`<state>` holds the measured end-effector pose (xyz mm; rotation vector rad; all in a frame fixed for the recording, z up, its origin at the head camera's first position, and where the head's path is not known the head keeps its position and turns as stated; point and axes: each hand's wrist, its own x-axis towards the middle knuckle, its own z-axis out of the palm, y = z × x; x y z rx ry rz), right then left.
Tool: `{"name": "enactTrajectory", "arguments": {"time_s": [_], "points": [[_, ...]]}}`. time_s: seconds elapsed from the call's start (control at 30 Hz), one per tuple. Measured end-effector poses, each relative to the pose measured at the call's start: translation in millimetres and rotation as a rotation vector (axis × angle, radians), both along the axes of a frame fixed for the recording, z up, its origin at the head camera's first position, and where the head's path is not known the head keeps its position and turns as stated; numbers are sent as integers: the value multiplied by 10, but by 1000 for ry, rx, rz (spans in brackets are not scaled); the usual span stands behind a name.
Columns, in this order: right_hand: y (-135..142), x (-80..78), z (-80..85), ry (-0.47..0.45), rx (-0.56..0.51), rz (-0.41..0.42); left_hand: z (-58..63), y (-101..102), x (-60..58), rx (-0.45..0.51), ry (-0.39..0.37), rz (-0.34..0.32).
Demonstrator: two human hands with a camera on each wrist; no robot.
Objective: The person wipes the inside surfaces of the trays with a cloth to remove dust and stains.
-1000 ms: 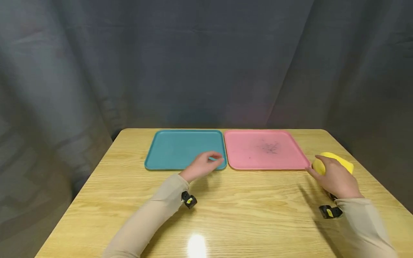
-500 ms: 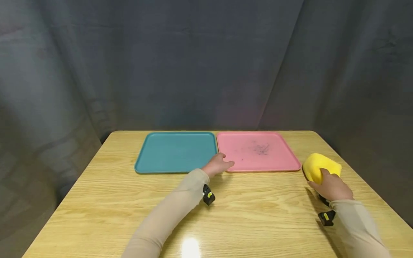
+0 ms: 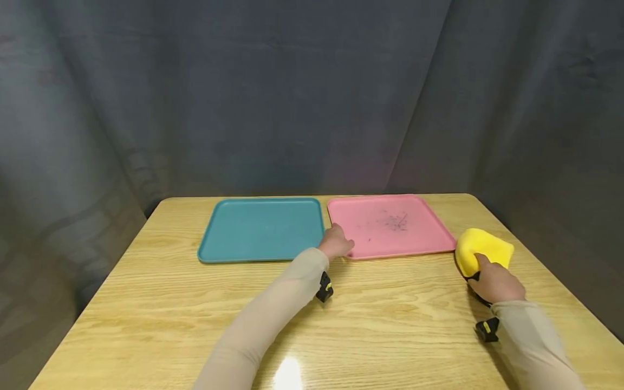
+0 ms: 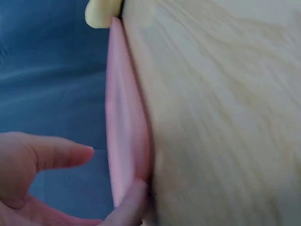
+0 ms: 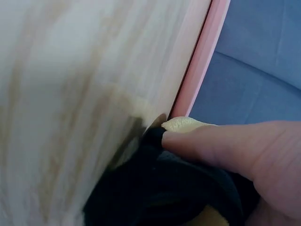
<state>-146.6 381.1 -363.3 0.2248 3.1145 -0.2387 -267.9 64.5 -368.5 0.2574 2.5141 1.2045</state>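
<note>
The pink tray (image 3: pixel 385 235) lies at the back right of the table, with dark specks and fine lines on it. My left hand (image 3: pixel 335 242) is at its near left corner. In the left wrist view a thumb (image 4: pixel 129 205) touches the tray's edge, while a finger (image 4: pixel 66 153) stretches out apart from it. At the tray's near right corner is a soft yellow cleaning mitt (image 3: pixel 485 249) with a black cuff (image 5: pixel 160 183). My right hand (image 3: pixel 497 280) holds the mitt at its cuff, the thumb pressed on the fabric; its other fingers are mostly hidden.
A teal tray (image 3: pixel 263 230) lies left of the pink one, a narrow gap between them. The wooden table (image 3: pixel 400 314) ends at a grey curtain (image 3: pixel 273 97) behind. Both wrists wear small black cameras.
My left hand has moved right, from over the teal tray to the pink tray's corner. The right hand has drawn the mitt slightly nearer; its dark cuff now shows. The pink tray sits slightly more askew.
</note>
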Motion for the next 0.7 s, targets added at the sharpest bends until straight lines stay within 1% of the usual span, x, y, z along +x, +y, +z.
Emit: {"name": "enactTrajectory", "arguments": {"time_s": [0.07, 0.1, 0.2, 0.27, 0.4, 0.47, 0.53, 0.63, 0.7], "points": [[-11, 0, -4, 9, 2, 6, -30, 31, -43, -5, -7, 40], [-16, 1, -4, 10, 2, 5, -48, 43, -63, 7, -18, 58], [-15, 11, -14, 12, 1, 6, -85, 53, -99, 62, -13, 111], [-10, 22, -21, 16, 5, 5, -105, 46, -104, 145, -24, 130], [11, 42, -39, 41, 10, 17, -115, 9, -104, 306, -89, 134], [17, 39, -39, 59, -7, 24, -79, -26, -103, 389, -121, 143], [30, 33, -35, 59, -35, 12, -15, -67, -106, 470, -134, 162], [45, 6, -6, 20, -77, -41, 84, -153, -115, 598, -156, 180], [58, -12, 14, -19, -74, -74, 128, -220, -122, 648, -179, 176]]}}
